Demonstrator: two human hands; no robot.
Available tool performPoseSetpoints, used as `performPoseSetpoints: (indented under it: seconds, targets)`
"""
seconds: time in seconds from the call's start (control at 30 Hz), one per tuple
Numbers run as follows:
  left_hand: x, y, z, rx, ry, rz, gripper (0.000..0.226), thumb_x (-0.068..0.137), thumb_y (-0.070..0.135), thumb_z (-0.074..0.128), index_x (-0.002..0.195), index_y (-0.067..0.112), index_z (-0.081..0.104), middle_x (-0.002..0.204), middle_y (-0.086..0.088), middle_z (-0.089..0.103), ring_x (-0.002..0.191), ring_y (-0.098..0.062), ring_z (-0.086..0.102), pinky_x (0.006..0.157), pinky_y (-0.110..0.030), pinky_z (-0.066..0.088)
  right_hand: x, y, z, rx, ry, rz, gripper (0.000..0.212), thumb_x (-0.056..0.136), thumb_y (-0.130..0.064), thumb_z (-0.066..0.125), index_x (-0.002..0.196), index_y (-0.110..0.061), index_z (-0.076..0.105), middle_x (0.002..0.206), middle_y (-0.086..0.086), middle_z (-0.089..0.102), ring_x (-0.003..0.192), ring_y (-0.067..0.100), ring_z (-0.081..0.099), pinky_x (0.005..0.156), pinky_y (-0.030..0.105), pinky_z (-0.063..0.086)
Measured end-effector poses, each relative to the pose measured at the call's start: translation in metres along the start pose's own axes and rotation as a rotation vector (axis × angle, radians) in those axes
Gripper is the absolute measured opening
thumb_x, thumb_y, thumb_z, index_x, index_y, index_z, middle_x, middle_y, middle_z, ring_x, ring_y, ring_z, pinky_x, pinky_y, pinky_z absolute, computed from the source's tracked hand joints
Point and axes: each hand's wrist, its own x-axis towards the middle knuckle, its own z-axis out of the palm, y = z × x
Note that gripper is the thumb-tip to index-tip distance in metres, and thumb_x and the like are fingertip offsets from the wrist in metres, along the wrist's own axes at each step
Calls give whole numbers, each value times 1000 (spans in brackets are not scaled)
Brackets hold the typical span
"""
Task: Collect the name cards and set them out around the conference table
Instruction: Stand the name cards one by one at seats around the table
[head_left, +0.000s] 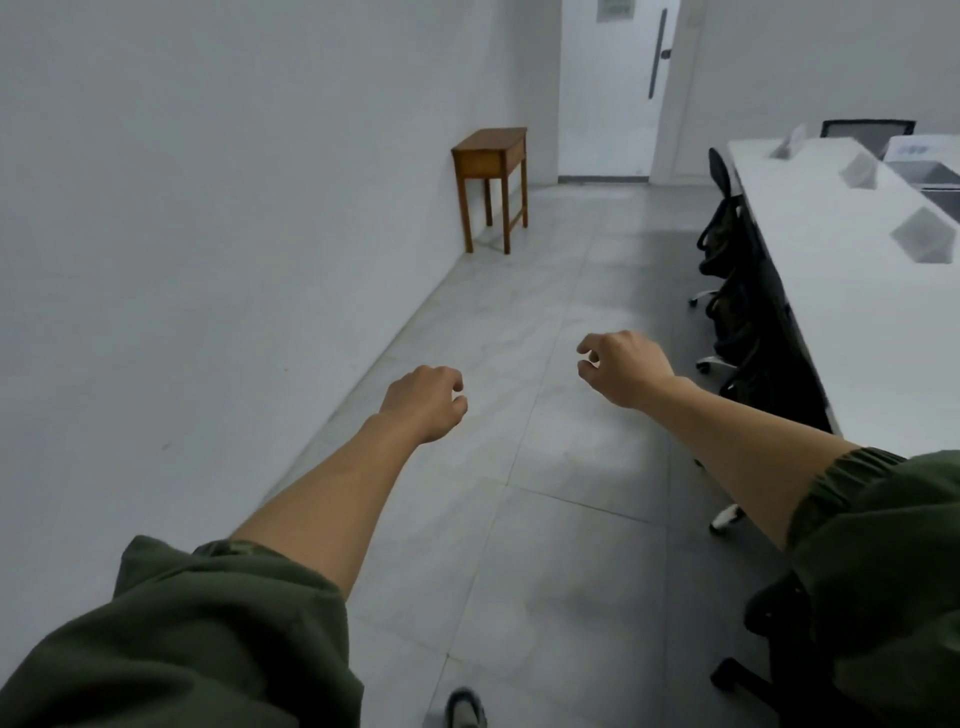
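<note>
The conference table (810, 249) lies right, name cards (922, 236) on it, chairs (727, 260) along its left edge. A side table (491, 171) stands ahead against the left wall (208, 182).

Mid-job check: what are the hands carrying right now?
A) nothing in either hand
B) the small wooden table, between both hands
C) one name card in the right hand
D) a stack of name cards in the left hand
A: the left hand and the right hand are both loosely curled over the floor with nothing in them, while the name cards in view stand on the conference table.
</note>
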Motion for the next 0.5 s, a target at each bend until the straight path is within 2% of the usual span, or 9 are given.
performPoseSetpoints:
  seconds: [0.27,0.5]
  targets:
    - [227,-53,-20,23,-26,139,36,94,36,48,125,21,57,122,-6,61,108,-26,58,81,-34,44,184,7,23,11,38,161,35,93,-32,53,125,-22,61,116,2,68,109,30,60,84,35,47]
    - [418,-43,-26,16,-24,262,36,92,36,50,123,21,59,121,-7,62,105,-26,59,76,-33,43,330,61,23,0,61,277,36,93,-33,52,126,-22,61,116,1,69,108,30,61,86,35,47]
